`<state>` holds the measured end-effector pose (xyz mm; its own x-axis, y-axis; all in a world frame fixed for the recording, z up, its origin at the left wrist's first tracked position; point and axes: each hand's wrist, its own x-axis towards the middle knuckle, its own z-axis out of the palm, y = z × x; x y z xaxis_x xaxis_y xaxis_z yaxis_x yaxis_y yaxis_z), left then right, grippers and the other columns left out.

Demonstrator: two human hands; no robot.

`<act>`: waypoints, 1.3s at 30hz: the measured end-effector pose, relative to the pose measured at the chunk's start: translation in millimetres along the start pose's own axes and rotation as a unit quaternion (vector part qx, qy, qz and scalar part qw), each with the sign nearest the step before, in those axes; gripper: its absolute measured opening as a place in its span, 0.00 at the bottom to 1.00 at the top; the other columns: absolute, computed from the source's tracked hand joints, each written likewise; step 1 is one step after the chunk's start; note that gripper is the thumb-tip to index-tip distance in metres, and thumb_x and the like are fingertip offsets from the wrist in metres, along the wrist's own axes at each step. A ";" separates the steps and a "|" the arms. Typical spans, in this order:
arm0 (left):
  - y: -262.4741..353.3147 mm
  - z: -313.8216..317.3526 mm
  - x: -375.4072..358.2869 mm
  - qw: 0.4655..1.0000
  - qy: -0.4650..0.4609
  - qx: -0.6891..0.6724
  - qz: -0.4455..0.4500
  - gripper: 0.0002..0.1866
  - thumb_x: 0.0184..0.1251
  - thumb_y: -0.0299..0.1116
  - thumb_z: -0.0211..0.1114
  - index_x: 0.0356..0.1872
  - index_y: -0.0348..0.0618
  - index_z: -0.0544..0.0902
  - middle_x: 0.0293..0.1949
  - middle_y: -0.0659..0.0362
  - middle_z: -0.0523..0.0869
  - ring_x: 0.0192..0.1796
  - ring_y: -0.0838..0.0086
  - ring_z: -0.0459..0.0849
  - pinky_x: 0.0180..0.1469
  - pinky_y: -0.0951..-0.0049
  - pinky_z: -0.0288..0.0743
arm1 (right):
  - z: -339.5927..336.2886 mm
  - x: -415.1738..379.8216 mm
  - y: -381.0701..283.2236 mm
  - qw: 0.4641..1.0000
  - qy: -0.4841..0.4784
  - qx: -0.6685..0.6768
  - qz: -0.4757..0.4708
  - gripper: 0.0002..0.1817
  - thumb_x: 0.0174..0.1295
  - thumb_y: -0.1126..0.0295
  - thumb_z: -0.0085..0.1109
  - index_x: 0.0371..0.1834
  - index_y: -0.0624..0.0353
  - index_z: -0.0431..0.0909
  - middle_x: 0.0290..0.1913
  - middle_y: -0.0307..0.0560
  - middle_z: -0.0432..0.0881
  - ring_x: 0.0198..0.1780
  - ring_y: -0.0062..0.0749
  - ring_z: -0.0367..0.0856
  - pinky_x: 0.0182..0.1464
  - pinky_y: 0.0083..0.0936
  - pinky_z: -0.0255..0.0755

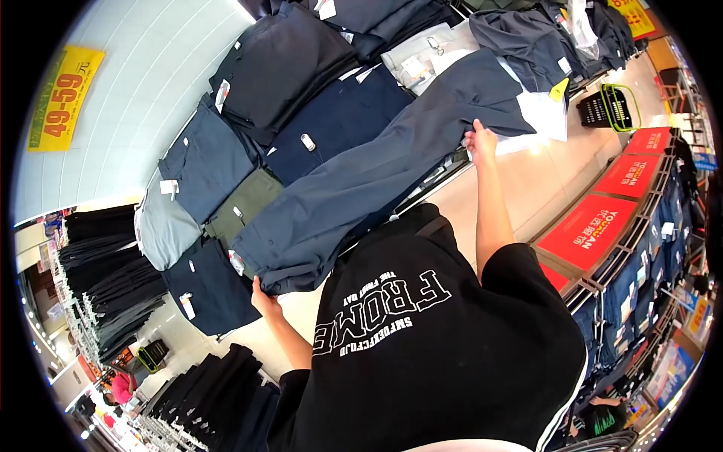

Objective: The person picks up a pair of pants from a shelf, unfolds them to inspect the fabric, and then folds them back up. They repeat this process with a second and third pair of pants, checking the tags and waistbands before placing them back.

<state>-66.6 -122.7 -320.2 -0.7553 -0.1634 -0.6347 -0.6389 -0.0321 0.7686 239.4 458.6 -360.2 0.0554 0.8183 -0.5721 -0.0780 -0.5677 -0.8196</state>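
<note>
A pair of dark grey-blue trousers point(361, 162) is stretched at a slant across the display of folded clothes. My left hand point(265, 300) pinches the waist end at the lower left, where a white tag point(236, 262) shows. At the other end, my right hand point(480, 143) grips the lower edge of the fabric, its fingers closed. Beyond that hand, white paper or plastic point(544, 119) sticks out from under the trousers. Folded navy trousers point(339, 124) and an olive green pair point(245, 203) lie partly covered behind them.
Folded black trousers point(282, 68) and grey-blue trousers point(207, 151) fill the display. A black basket point(605, 109) stands on the floor at the right. Red signs point(587, 230) top a rack of jeans point(633, 294). Dark trousers hang on racks point(98, 279) at left; a person in pink point(123, 386) is farther off.
</note>
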 end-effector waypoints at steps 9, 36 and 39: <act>96.7 -6.9 -23.2 0.974 0.060 -0.164 0.148 0.15 0.61 0.35 0.64 0.41 0.33 0.81 0.44 0.51 0.84 0.48 0.59 0.83 0.55 0.60 0.76 | 81.8 -61.5 -201.4 0.915 -0.129 0.228 -0.306 0.17 0.69 0.60 0.58 0.29 0.64 0.79 0.29 0.33 0.76 0.32 0.18 0.68 0.38 0.19 0.65; -35.0 -21.8 44.1 0.966 0.055 0.199 0.155 0.29 0.69 0.52 0.62 0.41 0.26 0.85 0.35 0.57 0.87 0.36 0.75 0.80 0.42 0.75 0.74 | 104.6 -9.1 -79.7 0.861 -0.271 -0.230 -0.363 0.14 0.58 0.64 0.69 0.26 0.64 0.78 0.22 0.33 0.73 0.29 0.14 0.67 0.30 0.21 0.64; -38.4 -20.3 47.7 0.963 0.075 0.216 0.142 0.29 0.69 0.52 0.62 0.44 0.26 0.84 0.38 0.58 0.87 0.38 0.74 0.81 0.45 0.75 0.74 | 130.6 -24.9 -74.3 0.811 -0.429 -0.346 -0.197 0.28 0.65 0.47 0.60 0.37 0.68 0.83 0.31 0.42 0.84 0.33 0.20 0.78 0.41 0.19 0.73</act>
<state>-75.1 -149.3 -378.3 -0.8994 -0.2468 -0.3608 -0.4358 0.4431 0.7834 113.9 492.1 -280.9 -0.7952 0.5415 -0.2728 0.3724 0.0811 -0.9245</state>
